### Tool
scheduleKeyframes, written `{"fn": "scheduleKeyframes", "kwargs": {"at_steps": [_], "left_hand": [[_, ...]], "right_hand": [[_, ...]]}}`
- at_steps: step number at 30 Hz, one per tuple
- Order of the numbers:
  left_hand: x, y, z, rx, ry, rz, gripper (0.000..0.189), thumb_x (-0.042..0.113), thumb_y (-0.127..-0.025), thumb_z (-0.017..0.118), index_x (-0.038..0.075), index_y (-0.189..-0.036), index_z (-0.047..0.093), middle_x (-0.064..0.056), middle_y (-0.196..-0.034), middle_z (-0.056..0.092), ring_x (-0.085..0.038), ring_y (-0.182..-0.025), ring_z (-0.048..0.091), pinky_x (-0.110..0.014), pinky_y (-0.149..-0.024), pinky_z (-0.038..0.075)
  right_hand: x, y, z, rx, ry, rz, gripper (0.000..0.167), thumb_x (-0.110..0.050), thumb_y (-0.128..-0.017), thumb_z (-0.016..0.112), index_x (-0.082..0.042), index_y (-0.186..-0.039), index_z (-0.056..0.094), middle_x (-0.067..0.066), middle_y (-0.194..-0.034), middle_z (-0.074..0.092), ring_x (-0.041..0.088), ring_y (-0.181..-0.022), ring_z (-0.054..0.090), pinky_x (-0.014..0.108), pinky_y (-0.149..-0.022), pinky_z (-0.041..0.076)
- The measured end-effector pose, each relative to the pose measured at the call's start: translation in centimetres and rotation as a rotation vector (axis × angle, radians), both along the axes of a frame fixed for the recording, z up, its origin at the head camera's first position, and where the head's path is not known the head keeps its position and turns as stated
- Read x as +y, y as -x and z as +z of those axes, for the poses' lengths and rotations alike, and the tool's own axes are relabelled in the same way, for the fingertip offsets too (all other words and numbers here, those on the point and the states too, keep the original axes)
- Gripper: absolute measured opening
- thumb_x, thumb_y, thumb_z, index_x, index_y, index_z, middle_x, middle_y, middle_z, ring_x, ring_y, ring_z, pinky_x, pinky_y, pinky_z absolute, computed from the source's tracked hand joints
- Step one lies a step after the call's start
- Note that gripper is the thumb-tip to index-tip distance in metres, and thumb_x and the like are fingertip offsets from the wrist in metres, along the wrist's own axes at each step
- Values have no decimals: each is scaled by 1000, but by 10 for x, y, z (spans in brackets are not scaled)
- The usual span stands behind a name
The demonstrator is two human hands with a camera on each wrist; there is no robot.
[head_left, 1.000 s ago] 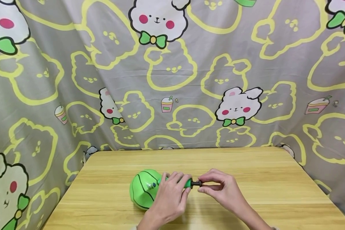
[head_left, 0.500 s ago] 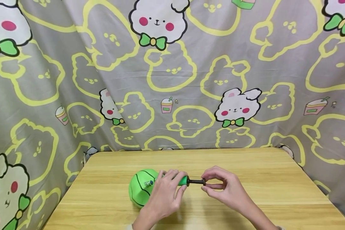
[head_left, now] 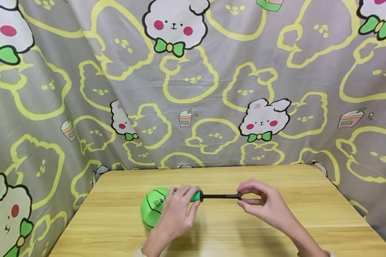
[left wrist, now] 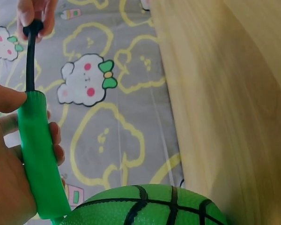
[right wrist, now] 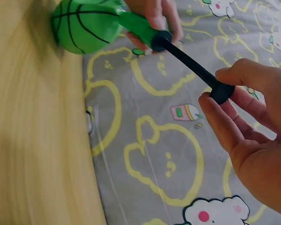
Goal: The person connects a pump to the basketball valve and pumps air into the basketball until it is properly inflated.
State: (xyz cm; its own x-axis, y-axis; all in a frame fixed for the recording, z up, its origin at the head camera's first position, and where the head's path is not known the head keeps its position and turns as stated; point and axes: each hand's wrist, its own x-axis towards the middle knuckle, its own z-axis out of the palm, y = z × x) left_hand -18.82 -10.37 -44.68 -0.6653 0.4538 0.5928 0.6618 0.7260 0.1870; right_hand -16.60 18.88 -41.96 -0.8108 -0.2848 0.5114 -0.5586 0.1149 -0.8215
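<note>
over the last second my right hand (head_left: 265, 200) has moved away from my left hand (head_left: 177, 212), and the slim black rod (head_left: 220, 196) that showed only as a stub is now drawn well out of the green plastic pump barrel (left wrist: 41, 150). i take this for the pulling-out part of a pump stroke, with the air pushed only when the rod goes back in.

my right thumb and fingertips pinch the round black plastic knob (right wrist: 222, 92) at the rod's outer end. my left fingers are wrapped round the barrel.

the bright green ball with black curved lines (head_left: 150, 211) is at the barrel's far end, partly behind my left hand, over the pale wood-grain table (head_left: 115, 214). it has shifted slightly to the left along with that hand. the right wrist view shows barrel and ball meeting; i cannot tell how they are joined, nor whether the ball rests on the wood. nor does it look clearly fuller to me, so this pull alone seems to have added nothing.
</note>
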Motion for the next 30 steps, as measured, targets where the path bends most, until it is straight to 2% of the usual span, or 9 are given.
{"fn": "scheduleKeyframes", "kwargs": {"at_steps": [9, 16, 23, 30], "left_hand": [[0, 2, 1, 18, -2, -14, 27, 26, -96, 63, 19, -122, 66, 5, -109, 67, -13, -103, 62, -38, -88, 44], [3, -2, -2, 11, 6, -9, 29, 27, -97, 62, 19, -125, 66, 4, -112, 68, -14, -106, 62, -39, -89, 43], [9, -5, -5, 22, 26, -17, 30, 27, -98, 61, 17, -126, 66, 3, -113, 68, -14, -105, 62, -40, -88, 44], [15, -9, -7, 32, 21, -23, 28, 26, -97, 62, 18, -124, 67, 4, -111, 68, -14, -103, 62, -41, -89, 42]], "right_hand": [[11, 1, 6, -16, -6, 16, 29, 5, -84, 80, -7, -109, 71, 10, -110, 66, 20, -102, 68, 41, -79, 59], [12, 1, 4, -22, 35, 17, 28, 5, -81, 82, 1, -108, 74, 16, -105, 69, 22, -100, 72, 41, -76, 59], [1, 2, -3, -34, 53, 34, 27, 5, -80, 82, 0, -106, 76, 16, -102, 71, 24, -98, 74, 41, -75, 59], [-12, 3, -13, -2, 79, 36, 25, 6, -80, 83, 2, -104, 76, 15, -100, 72, 24, -94, 74, 41, -73, 60]]}}
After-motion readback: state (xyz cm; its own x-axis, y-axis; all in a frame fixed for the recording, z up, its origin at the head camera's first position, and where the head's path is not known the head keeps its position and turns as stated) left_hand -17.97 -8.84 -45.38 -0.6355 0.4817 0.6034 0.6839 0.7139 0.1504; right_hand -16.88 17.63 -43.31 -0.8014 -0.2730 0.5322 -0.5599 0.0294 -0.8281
